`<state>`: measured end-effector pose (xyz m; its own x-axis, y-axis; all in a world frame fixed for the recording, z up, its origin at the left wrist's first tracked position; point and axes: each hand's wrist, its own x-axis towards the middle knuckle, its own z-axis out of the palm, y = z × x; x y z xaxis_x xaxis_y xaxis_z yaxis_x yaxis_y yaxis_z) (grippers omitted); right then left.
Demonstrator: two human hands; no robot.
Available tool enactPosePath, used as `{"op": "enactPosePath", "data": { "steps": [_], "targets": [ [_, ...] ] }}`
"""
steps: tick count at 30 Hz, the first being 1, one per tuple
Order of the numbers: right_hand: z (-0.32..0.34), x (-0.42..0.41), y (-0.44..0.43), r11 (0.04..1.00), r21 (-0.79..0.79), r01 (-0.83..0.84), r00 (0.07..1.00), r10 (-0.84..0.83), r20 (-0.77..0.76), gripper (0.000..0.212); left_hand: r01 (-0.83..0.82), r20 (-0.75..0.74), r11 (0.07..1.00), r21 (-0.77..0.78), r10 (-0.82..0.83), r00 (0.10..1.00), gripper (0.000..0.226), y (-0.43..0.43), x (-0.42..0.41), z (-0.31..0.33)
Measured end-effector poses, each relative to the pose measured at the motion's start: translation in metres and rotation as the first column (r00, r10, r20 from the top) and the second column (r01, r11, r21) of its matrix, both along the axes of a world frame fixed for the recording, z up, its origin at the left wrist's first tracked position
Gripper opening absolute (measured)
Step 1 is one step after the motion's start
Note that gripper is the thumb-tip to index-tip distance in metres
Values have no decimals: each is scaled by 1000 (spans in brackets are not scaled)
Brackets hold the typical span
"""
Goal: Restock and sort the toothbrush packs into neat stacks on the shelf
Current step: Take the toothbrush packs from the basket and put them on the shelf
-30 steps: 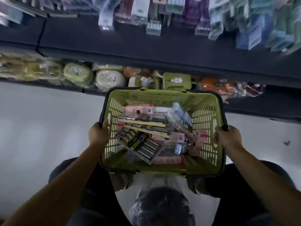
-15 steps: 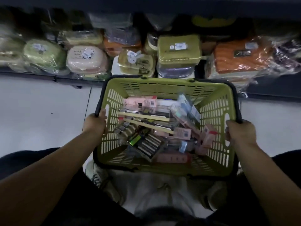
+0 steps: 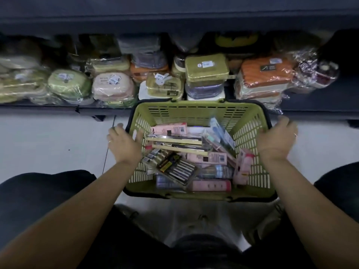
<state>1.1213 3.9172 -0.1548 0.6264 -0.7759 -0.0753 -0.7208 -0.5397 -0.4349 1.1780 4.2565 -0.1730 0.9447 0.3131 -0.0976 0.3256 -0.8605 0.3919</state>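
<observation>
A green plastic basket (image 3: 196, 111) with a dark rim sits on the pale floor in front of the bottom shelf. Inside lie several toothbrush packs (image 3: 186, 152) in a loose heap: pink boxes, cream and black cards, clear blister packs. My left hand (image 3: 124, 142) hovers at the basket's left rim with fingers spread and relaxed, holding nothing. At the right rim my right hand (image 3: 275, 138) is likewise off the basket, its fingers loose.
The bottom shelf (image 3: 48, 108) behind the basket holds wrapped lunch boxes (image 3: 112, 87) in green, pink, olive and orange. A dark upper shelf edge (image 3: 174, 22) overhangs them. Pale floor (image 3: 48, 144) stretches left and right of the basket. My knees flank the basket.
The basket has gone down onto the floor by the bottom shelf. Both hands have let go of its rims and opened. The view dropped lower.
</observation>
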Motion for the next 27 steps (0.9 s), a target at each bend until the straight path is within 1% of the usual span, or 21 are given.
{"op": "enactPosePath", "data": {
  "steps": [1, 2, 3, 4, 5, 6, 7, 8, 9, 10, 11, 12, 13, 15, 18, 20, 21, 24, 26, 27],
  "targets": [
    [-1, 1, 12, 992, 2, -129, 989, 128, 69, 46, 63, 32, 997, -41, -62, 998, 60, -5, -5, 2],
    [-2, 3, 25, 962, 70, -264, 962, 257, 95, 44, 82, 14, 990, -115, -80, 997, 60, -9, -10, 2],
    [-6, 5, 40, 901, 179, -395, 918, 384, 97, 41, 34, -53, 981, -191, -45, 998, 62, -17, -16, 6],
    [-10, 9, 55, 811, 299, -503, 861, 500, 91, 42, -74, -158, 966, -247, 36, 987, 66, -24, -22, 7],
    [-12, 14, 69, 711, 416, -567, 802, 591, 85, 47, -207, -292, 939, -275, 123, 948, 69, -31, -29, 3],
    [-14, 19, 82, 619, 519, -590, 753, 654, 77, 53, -344, -427, 886, -309, 194, 883, 71, -37, -36, -1],
    [-18, 25, 93, 545, 601, -585, 717, 693, 70, 59, -477, -544, 788, -389, 221, 810, 72, -42, -41, -9],
    [-24, 31, 100, 494, 661, -565, 692, 720, 53, 65, -605, -632, 627, -490, 223, 742, 71, -45, -43, -20],
    [-32, 36, 106, 470, 696, -543, 671, 741, 24, 70, -706, -691, 431, -562, 224, 688, 70, -46, -43, -30],
    [-39, 41, 108, 471, 703, -533, 648, 761, -19, 74, -759, -727, 269, -593, 228, 648, 70, -47, -42, -40],
    [-46, 45, 109, 485, 688, -540, 615, 785, -71, 76, -773, -740, 153, -615, 225, 634, 69, -49, -43, -44],
    [-50, 45, 108, 496, 657, -568, 577, 809, -112, 76, -769, -745, 77, -634, 206, 635, 65, -53, -45, -40],
    [-54, 44, 107, 499, 625, -600, 549, 826, -132, 75, -757, -742, 32, -653, 175, 647, 60, -60, -47, -32],
    [-56, 37, 106, 475, 584, -659, 522, 847, -100, 70, -718, -720, -63, -693, 121, 684, 55, -69, -51, -30],
    [-50, 25, 107, 461, 558, -690, 529, 847, -46, 67, -722, -734, -152, -675, 33, 679, 52, -85, -51, -27],
    [-44, 18, 110, 454, 518, -725, 501, 864, -57, 68, -757, -783, -223, -614, 49, 620, 50, -92, -48, -31],
    [-41, 15, 111, 439, 502, -745, 478, 876, -56, 67, -772, -803, -229, -593, 95, 589, 51, -93, -46, -35],
    [-30, 7, 112, 384, 479, -789, 430, 903, -14, 60, -780, -816, -244, -577, 131, 563, 69, -90, -45, -50],
    [-29, 2, 110, 387, 502, -774, 466, 884, 37, 52, -764, -819, -298, -572, 147, 555, 89, -84, -45, -70],
    [-28, -1, 108, 400, 528, -750, 506, 860, 67, 47, -767, -809, -260, -587, 154, 567, 103, -85, -46, -64]
  ]
}}
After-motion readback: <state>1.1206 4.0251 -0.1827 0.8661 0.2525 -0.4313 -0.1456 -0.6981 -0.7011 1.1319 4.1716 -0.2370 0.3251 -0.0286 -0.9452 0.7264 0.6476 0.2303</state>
